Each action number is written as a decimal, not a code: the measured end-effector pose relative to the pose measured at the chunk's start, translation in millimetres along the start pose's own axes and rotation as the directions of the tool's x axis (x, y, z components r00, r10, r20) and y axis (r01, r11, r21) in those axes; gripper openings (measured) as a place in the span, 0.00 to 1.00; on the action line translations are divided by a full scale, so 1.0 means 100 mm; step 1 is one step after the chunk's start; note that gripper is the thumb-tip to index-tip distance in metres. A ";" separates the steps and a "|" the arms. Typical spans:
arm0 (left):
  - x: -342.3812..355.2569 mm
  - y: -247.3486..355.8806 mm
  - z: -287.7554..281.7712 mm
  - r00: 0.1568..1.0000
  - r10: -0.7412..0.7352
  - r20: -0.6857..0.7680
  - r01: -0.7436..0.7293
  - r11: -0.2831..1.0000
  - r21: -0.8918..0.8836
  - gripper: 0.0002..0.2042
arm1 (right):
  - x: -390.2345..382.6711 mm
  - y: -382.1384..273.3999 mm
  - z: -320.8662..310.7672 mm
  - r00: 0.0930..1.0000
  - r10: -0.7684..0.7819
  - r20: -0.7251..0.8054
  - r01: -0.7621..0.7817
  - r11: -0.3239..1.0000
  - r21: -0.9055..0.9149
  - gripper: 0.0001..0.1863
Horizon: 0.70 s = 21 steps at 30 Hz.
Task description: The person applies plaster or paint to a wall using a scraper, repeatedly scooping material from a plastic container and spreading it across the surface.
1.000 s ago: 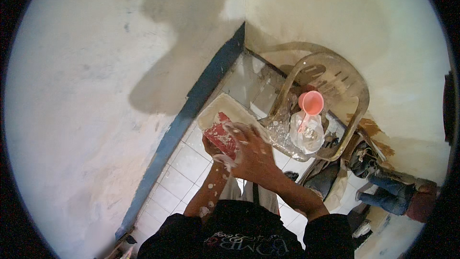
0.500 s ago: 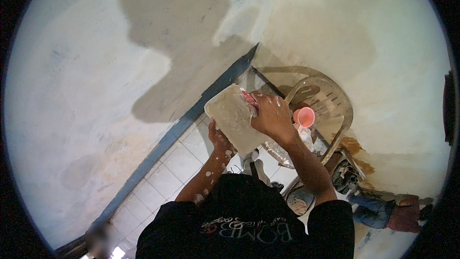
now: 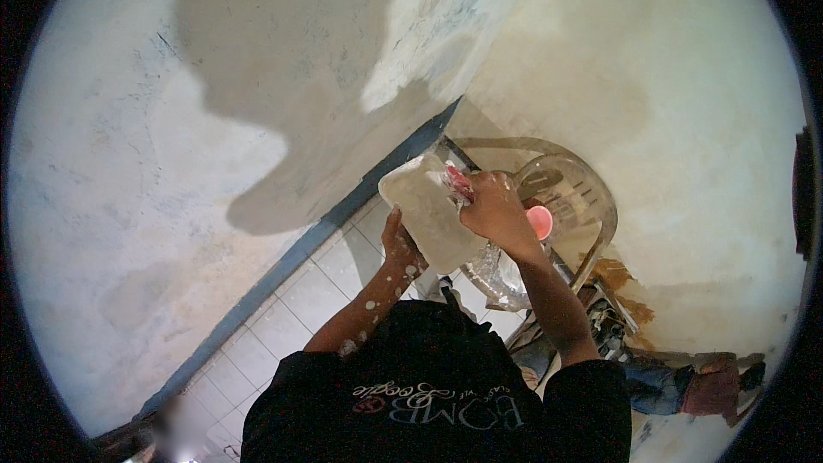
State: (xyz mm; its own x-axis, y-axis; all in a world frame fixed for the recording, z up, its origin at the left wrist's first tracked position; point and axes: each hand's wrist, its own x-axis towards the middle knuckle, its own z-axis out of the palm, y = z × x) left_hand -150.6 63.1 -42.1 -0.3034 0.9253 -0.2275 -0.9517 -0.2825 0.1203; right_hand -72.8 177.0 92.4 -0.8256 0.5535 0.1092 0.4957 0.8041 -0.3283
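A pale rectangular tray point(image 3: 431, 225) with rounded corners and a whitish rim is in front of my body, its surface a dull grey-beige. My left hand point(image 3: 401, 244), spotted with white like the forearm, grips its left edge, with the thumb up along the rim and the other fingers hidden underneath. On the opposite side my right hand point(image 3: 495, 210) is closed around a red-handled tool point(image 3: 459, 183) smeared with white. The tool is over the tray's far right edge. Its working end is hard to make out.
Walls with patchy coating meet in a corner above a blue-grey baseboard point(image 3: 300, 249). A dirty plastic chair point(image 3: 600, 197) stands to the right, with a pink cup point(image 3: 538, 222) by it. Clothes point(image 3: 711, 386) lie lower right. White floor tiles point(image 3: 317, 298) show left.
Tray and both hands have shifted slightly right in the view, while the walls, chair and cup have also moved as the view turned. Both holds stay the same.
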 end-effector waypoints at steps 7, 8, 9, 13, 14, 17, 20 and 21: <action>-0.09 0.01 0.11 0.999 -0.003 -0.040 0.003 1.000 -0.016 0.34 | -0.16 -0.10 0.18 0.991 0.094 -0.099 -0.096 0.995 -0.016 0.17; -0.12 0.02 0.16 0.996 0.057 -0.063 -0.056 0.998 0.011 0.35 | -0.17 -0.15 0.20 0.991 0.098 -0.096 -0.099 0.995 -0.013 0.17; -0.13 0.03 0.20 0.996 0.055 -0.068 -0.054 0.998 0.013 0.35 | -0.18 -0.21 0.19 0.995 0.053 -0.085 -0.052 0.998 0.020 0.17; -0.17 0.07 0.19 0.980 0.103 -0.170 -0.093 0.993 0.069 0.36 | -0.13 -0.30 0.07 0.984 0.174 -0.022 -0.171 0.979 0.113 0.17; -0.18 0.05 0.17 0.974 0.134 -0.184 -0.115 0.987 0.108 0.35 | -0.15 -0.27 0.12 0.983 0.182 -0.023 -0.179 0.977 0.114 0.17; -0.17 0.02 0.04 0.992 0.091 -0.085 -0.090 0.996 0.015 0.34 | -0.20 -0.21 0.28 0.979 0.055 -0.194 -0.049 0.998 0.035 0.17; -0.17 0.01 -0.02 0.999 0.007 -0.052 -0.009 0.999 -0.041 0.33 | -0.21 -0.34 0.23 0.987 0.021 -0.160 -0.018 1.000 0.015 0.19; -0.17 0.01 -0.03 0.998 0.011 -0.056 -0.013 0.999 -0.040 0.33 | -0.20 -0.38 0.17 0.995 0.005 -0.097 0.002 0.997 0.076 0.19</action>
State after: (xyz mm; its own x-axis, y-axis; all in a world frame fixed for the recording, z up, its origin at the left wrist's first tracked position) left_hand -146.7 46.4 -41.0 -0.3161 0.9064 -0.2803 -0.9487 -0.3046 0.0850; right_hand -79.1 131.9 86.8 -0.7930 0.5761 0.1980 0.4720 0.7865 -0.3983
